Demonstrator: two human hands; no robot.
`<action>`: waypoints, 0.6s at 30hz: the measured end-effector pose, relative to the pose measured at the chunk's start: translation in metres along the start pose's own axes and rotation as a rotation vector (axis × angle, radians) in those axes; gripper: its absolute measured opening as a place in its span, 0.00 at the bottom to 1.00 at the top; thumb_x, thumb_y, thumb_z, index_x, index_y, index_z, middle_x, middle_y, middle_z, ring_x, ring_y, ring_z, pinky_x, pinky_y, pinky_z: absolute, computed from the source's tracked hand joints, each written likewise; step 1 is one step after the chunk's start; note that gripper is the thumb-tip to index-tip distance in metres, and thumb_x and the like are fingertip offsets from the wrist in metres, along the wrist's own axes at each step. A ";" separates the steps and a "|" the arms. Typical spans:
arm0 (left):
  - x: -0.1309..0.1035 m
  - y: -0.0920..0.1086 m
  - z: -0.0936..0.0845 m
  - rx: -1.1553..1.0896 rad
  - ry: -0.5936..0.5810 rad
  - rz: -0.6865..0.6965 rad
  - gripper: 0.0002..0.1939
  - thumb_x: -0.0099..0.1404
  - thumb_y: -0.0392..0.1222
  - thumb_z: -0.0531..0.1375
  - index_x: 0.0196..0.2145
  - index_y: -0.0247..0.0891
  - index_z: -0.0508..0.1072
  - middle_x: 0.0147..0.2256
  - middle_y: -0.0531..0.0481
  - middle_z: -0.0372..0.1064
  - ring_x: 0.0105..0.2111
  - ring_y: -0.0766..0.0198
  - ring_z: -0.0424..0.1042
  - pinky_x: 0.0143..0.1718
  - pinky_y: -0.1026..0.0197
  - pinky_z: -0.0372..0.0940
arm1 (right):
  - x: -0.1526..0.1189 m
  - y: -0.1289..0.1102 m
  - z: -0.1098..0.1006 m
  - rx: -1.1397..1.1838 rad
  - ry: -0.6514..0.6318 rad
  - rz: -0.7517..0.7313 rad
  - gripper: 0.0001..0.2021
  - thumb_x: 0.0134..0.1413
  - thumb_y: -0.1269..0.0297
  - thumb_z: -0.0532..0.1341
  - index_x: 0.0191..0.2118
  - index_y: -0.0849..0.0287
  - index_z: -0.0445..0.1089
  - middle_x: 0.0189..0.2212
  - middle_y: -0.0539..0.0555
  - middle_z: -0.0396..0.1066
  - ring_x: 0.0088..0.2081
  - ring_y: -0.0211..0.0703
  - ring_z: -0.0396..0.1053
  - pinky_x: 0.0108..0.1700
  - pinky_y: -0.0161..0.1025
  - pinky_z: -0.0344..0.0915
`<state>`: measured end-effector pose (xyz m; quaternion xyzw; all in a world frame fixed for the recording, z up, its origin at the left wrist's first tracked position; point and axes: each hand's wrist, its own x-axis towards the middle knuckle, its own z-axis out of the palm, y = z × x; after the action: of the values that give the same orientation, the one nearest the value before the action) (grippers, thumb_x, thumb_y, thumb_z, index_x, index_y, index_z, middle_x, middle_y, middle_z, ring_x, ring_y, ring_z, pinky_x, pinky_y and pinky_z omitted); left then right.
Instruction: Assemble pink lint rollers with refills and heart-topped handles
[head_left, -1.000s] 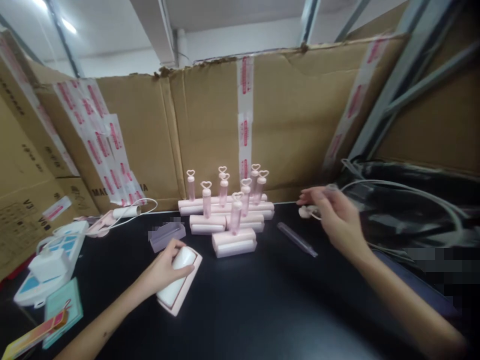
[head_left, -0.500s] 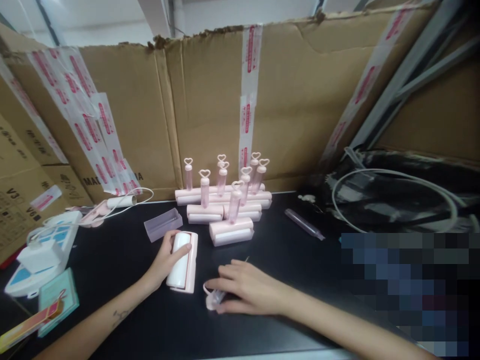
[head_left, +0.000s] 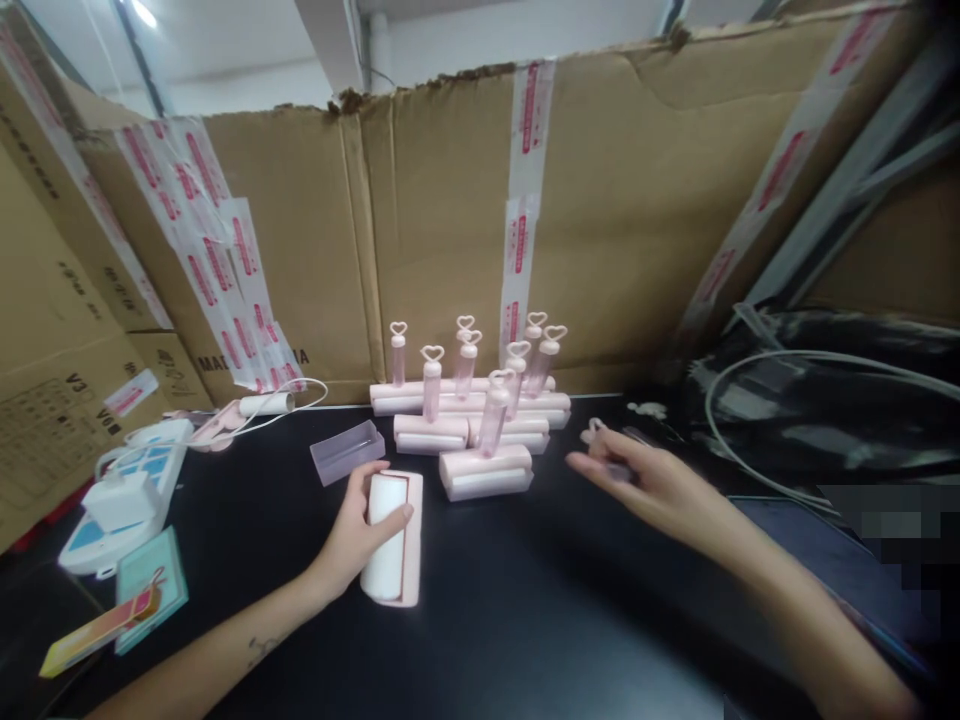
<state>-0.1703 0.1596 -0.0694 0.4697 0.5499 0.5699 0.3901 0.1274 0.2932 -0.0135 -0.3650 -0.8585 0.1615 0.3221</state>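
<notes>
My left hand point(head_left: 358, 535) is closed around a lint roller head point(head_left: 388, 535), a pale pink case with a white paper roll facing up, low over the black table. Off to the right, my right hand point(head_left: 654, 482) is closed on a heart-ended handle point(head_left: 595, 430); its translucent part is mostly hidden by the fingers. Between and beyond the hands stand several pink lint rollers point(head_left: 486, 468) in a cluster, with their clear handles upright and heart loops on top. An open lilac plastic cover point(head_left: 347, 453) lies just beyond my left hand.
Tall cardboard point(head_left: 442, 220) walls the back of the black table point(head_left: 480, 620). At the left lie a power strip point(head_left: 127, 495) with cables, a teal box point(head_left: 154, 590) and a yellow-and-pink stick-like packet point(head_left: 101, 630). A white cable point(head_left: 720, 400) loops over black plastic at the right.
My right hand has moved away to the right and farther back, carrying the heart-ended handle. My left hand still holds the lint roller head. The view has shifted slightly.
</notes>
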 end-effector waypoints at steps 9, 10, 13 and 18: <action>-0.014 0.010 0.010 0.054 -0.094 0.027 0.20 0.54 0.46 0.62 0.41 0.37 0.61 0.37 0.47 0.66 0.38 0.60 0.67 0.43 0.57 0.62 | -0.009 -0.101 0.058 0.401 -0.094 -0.467 0.13 0.62 0.62 0.50 0.34 0.58 0.69 0.27 0.52 0.68 0.29 0.37 0.66 0.33 0.33 0.63; -0.014 0.011 0.010 0.083 -0.086 0.054 0.19 0.54 0.45 0.62 0.40 0.37 0.61 0.37 0.48 0.66 0.38 0.60 0.67 0.42 0.58 0.62 | -0.009 -0.105 0.062 0.408 -0.098 -0.497 0.12 0.61 0.63 0.50 0.34 0.59 0.69 0.27 0.53 0.67 0.29 0.36 0.66 0.33 0.32 0.63; -0.015 0.013 0.012 0.118 -0.088 0.105 0.18 0.54 0.44 0.62 0.39 0.37 0.60 0.36 0.49 0.65 0.36 0.61 0.66 0.41 0.60 0.63 | -0.009 -0.111 0.067 0.380 -0.119 -0.551 0.11 0.61 0.67 0.50 0.34 0.60 0.68 0.27 0.53 0.65 0.29 0.36 0.65 0.32 0.31 0.63; -0.015 0.010 0.011 0.157 -0.102 0.137 0.17 0.54 0.42 0.61 0.40 0.38 0.60 0.36 0.49 0.64 0.37 0.61 0.66 0.41 0.59 0.62 | -0.013 -0.109 0.065 0.317 -0.108 -0.628 0.11 0.60 0.69 0.49 0.34 0.61 0.68 0.26 0.53 0.63 0.28 0.36 0.63 0.32 0.33 0.62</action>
<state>-0.1548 0.1473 -0.0617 0.5637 0.5388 0.5258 0.3398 0.0341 0.2067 -0.0112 -0.0199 -0.9089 0.2047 0.3628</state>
